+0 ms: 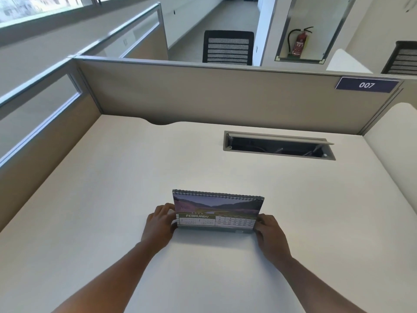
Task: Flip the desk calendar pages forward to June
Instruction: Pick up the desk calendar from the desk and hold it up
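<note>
A spiral-bound desk calendar [216, 211] stands upright on the white desk [135, 177], near its front middle. The facing page reads FEBRUARY under a landscape photo, with the wire binding along the top. My left hand [160, 224] grips the calendar's lower left edge, fingers curled around its side. At the lower right corner my right hand [269, 231] holds the page edge and base. Both forearms reach in from the bottom of the view.
An open cable hatch [278, 145] is set into the desk at the back right. Beige cubicle partitions [203, 93] wall the desk at the back and left, one bearing a 007 label [366, 85]. A black office chair [228, 47] stands beyond.
</note>
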`<action>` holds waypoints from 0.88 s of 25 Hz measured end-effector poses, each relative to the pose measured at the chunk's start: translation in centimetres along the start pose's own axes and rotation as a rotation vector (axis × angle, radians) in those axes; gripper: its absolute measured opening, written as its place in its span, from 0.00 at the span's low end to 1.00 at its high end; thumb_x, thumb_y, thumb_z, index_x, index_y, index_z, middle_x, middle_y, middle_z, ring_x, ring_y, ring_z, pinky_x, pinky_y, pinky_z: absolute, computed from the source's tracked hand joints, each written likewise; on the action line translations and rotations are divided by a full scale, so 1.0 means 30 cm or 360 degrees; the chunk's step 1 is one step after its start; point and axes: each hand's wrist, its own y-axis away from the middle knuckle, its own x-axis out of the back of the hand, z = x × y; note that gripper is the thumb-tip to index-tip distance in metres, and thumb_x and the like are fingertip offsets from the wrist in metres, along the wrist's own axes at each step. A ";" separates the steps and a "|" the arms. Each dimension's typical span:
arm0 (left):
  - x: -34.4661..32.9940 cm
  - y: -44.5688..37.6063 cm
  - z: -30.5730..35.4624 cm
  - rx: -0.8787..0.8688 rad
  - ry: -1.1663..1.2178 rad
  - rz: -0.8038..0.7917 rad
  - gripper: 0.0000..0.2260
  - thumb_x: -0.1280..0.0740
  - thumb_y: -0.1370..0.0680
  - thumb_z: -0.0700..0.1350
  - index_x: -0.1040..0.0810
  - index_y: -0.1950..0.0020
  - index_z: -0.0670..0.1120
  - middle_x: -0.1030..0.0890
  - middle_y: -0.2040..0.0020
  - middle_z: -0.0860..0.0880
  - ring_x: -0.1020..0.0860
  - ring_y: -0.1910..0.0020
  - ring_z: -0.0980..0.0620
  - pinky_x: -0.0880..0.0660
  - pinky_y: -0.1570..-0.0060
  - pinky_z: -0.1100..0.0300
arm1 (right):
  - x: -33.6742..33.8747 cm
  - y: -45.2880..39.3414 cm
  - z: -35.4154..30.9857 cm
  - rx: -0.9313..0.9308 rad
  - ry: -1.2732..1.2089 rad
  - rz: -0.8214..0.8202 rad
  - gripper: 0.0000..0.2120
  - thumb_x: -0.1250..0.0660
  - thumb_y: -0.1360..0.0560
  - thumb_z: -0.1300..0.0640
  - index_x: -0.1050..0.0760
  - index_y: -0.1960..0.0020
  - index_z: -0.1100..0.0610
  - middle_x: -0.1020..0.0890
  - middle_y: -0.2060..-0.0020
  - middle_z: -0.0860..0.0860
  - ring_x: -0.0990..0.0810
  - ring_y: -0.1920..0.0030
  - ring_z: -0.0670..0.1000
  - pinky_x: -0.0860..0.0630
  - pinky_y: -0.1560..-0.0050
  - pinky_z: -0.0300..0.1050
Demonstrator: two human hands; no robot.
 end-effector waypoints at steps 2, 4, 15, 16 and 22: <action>-0.004 0.020 -0.001 -0.0031 -0.0089 -0.0018 0.18 0.35 0.23 0.43 0.21 0.35 0.60 0.27 0.32 0.54 0.32 0.32 0.47 0.30 0.40 0.50 | 0.009 0.013 0.003 0.0095 0.0037 -0.0008 0.19 0.30 0.31 0.74 0.13 0.51 0.53 0.16 0.46 0.47 0.26 0.43 0.48 0.23 0.52 0.41; -0.002 0.025 0.001 -0.0026 -0.0088 -0.0092 0.25 0.39 0.24 0.37 0.23 0.32 0.59 0.30 0.28 0.55 0.35 0.29 0.47 0.30 0.37 0.51 | 0.025 0.000 0.000 0.0013 -0.0003 -0.0091 0.19 0.33 0.29 0.73 0.13 0.49 0.53 0.16 0.45 0.46 0.24 0.43 0.49 0.26 0.50 0.38; 0.130 0.022 0.147 0.0873 0.1811 0.0113 0.18 0.41 0.16 0.48 0.19 0.56 0.39 0.19 0.62 0.51 0.27 0.61 0.50 0.27 0.50 0.54 | 0.097 -0.074 -0.186 -0.1382 -0.1820 0.0262 0.07 0.31 0.23 0.65 0.14 0.54 0.64 0.11 0.58 0.59 0.13 0.58 0.57 0.16 0.61 0.42; 0.132 0.018 0.156 0.0893 0.1863 0.0115 0.19 0.42 0.16 0.48 0.20 0.54 0.37 0.18 0.60 0.47 0.26 0.59 0.49 0.26 0.48 0.52 | 0.094 -0.077 -0.209 -0.1375 -0.1854 0.0274 0.07 0.31 0.24 0.65 0.14 0.53 0.63 0.11 0.58 0.59 0.13 0.58 0.56 0.16 0.61 0.42; 0.189 -0.001 0.139 0.0969 0.2036 0.0195 0.15 0.44 0.16 0.45 0.18 0.40 0.51 0.14 0.46 0.49 0.19 0.44 0.48 0.23 0.41 0.50 | 0.074 -0.132 -0.309 -0.1433 -0.1911 0.0334 0.07 0.27 0.28 0.63 0.12 0.53 0.61 0.11 0.58 0.59 0.15 0.60 0.56 0.17 0.58 0.43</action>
